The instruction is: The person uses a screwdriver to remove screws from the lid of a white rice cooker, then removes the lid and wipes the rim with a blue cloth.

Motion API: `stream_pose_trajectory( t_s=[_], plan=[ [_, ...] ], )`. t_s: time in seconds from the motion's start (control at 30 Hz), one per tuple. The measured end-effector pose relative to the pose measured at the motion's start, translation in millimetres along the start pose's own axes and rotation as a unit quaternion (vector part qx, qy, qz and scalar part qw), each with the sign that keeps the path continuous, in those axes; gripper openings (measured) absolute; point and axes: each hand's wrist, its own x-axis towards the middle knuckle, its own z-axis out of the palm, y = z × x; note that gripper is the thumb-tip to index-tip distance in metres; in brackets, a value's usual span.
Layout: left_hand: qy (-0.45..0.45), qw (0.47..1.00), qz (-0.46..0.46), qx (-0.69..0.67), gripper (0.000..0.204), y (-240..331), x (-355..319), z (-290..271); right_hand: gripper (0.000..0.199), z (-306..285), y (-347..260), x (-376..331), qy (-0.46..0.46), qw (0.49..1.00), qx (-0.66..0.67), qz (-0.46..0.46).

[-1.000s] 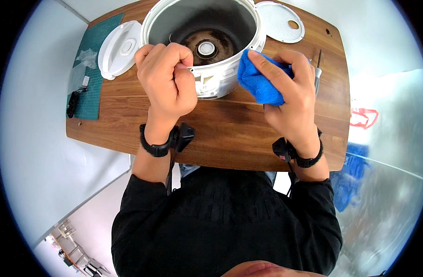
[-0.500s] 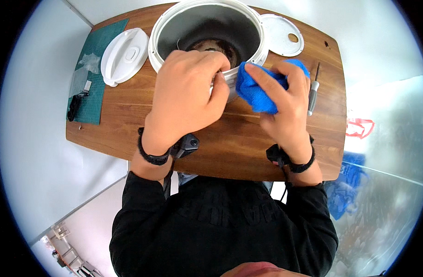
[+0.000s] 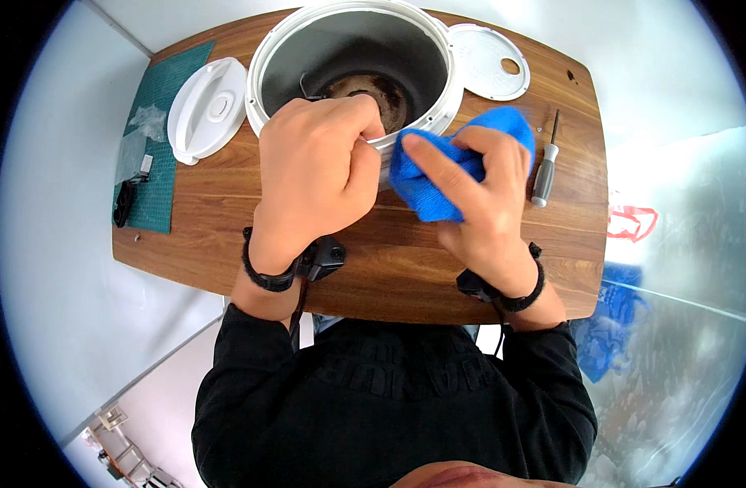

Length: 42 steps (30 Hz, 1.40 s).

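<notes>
A round white rice cooker body (image 3: 353, 140) stands at the far middle of the table, its dark grey inside facing up. The bottom inside (image 3: 371, 91) is brown and stained, and a thin wire sticks up beside it. My left hand (image 3: 316, 163) is closed at the near rim, fingers curled over it, with the fingertips partly hidden. In my right hand (image 3: 483, 195) a bunched blue cloth (image 3: 426, 191) is gripped between thumb and fingers. The cloth lies against or just beside the cooker's near right side; contact cannot be made out.
Left of the cooker lies a white lid (image 3: 202, 122), partly on a green cutting mat (image 3: 157, 191) with plastic bags and a black cable (image 3: 125, 202). A white disc with a hole (image 3: 480, 65) lies to the right. A screwdriver (image 3: 545, 171) rests on the wooden table (image 3: 373, 276).
My right hand and the cloth have moved left and slightly nearer to me. The view has shifted a little, and my left hand stays at the rim.
</notes>
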Motion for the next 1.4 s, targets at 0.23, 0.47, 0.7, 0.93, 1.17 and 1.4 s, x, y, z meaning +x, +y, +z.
stream_pose_trajectory(
  t_s=[0.23,0.47,0.7,0.93,1.17,1.4],
  plan=[
    [0.024,0.999,0.03,0.016,0.007,-5,1,0,0.068,-1,8,2,0.003,1.0,-0.02,0.02],
    [0.001,0.999,0.043,-0.005,0.008,-25,2,-11,0.069,0,23,3,-0.001,1.0,-0.019,0.014],
    [0.046,0.991,0.095,0.078,0.01,-23,4,-18,0.07,3,30,3,0.005,0.999,-0.036,0.038],
    [0.008,0.995,0.018,0.098,0.034,18,-6,11,0.068,7,9,-1,0.003,1.0,-0.01,0.003],
    [0.011,0.998,0.027,0.064,0.029,3,-1,8,0.066,4,34,0,0.016,0.998,-0.051,0.026],
    [0.002,0.998,0.009,0.055,0.021,-2,2,3,0.061,7,21,1,0.004,1.0,-0.014,0.003]
  ],
)
